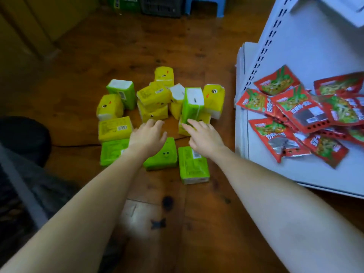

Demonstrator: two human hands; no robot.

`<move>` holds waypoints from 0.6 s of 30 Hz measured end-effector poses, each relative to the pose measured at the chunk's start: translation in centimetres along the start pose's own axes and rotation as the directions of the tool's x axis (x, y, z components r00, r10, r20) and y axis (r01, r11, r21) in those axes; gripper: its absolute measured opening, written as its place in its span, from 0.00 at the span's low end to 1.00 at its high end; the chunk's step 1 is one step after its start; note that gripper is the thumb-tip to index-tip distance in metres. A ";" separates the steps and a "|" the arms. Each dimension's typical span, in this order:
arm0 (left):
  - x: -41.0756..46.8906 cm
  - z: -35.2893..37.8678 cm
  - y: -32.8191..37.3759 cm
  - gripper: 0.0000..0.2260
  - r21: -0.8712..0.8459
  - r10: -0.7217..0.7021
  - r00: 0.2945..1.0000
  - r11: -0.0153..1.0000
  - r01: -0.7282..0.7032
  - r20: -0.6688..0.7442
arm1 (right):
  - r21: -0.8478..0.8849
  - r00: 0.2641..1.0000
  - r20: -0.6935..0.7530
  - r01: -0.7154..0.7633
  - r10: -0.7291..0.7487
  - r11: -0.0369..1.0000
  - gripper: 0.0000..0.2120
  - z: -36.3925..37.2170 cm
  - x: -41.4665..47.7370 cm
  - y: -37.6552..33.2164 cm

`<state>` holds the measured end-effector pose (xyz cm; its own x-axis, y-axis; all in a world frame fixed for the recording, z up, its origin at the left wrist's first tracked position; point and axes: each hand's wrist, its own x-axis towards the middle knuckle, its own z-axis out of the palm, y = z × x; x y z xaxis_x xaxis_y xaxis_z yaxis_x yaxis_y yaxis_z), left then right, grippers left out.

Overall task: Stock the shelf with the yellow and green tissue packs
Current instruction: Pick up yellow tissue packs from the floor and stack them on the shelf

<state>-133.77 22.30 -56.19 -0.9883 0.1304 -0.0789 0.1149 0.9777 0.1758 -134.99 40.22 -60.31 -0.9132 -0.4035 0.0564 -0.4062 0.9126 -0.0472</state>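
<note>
Most of the view is wooden floor point(197, 223), and the packs point(155, 93) sit on it in a loose cluster at mid-distance, straight ahead of the person. None of them is on the shelf point(275, 170) yet. The shelf is the white board at the right edge, just beside the cluster, and its far part is strewn with red snack packets point(295, 115); its near part shows bare white.

About a dozen packs make up the cluster, yellow and green mixed, some standing on end and some lying flat. Both arms reach out from the near edge toward them. The left hand point(147, 134) hovers with fingers spread and straight, holding nothing, over a flat green pack point(163, 154), its fingertips toward the stacked yellow ones. The right hand point(204, 136) is likewise spread and empty.

The relation that matters is between the right hand and the upright green pack point(193, 104). This pack lies just beyond the right fingertips, which reach its near lower face; I cannot tell whether they touch. It stands on end, long axis vertical, white end facing up. The right hand is nearer both to it and to the shelf, so a grip round its narrow sides and a swing to the right looks like the natural move.
</note>
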 end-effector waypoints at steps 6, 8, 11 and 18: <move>2.5 3.1 0.0 0.22 -0.018 -0.030 1.000 0.999 0.030 -0.001 | 0.109 0.993 0.056 -0.113 0.107 0.988 0.28 5.3 -0.8 2.3; 3.5 4.4 0.8 0.23 -0.022 0.000 1.000 1.000 0.000 -0.015 | 0.169 0.981 0.020 -0.193 0.193 0.966 0.29 6.3 -0.7 3.6; 5.6 5.3 2.5 0.28 -0.001 0.089 0.987 0.996 -0.090 -0.137 | 0.269 0.938 -0.027 -0.326 0.346 0.906 0.30 7.2 0.0 5.3; 12.0 5.9 7.7 0.32 0.112 0.168 0.956 0.983 -0.144 -0.241 | 0.532 0.891 -0.112 -0.320 0.440 0.784 0.29 8.1 2.7 5.7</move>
<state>-144.16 32.34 -61.58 -0.9495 0.2488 0.1910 0.2668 0.9609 0.0747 -140.01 43.78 -68.45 -0.9888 0.0488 0.1410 -0.0436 0.8091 -0.5860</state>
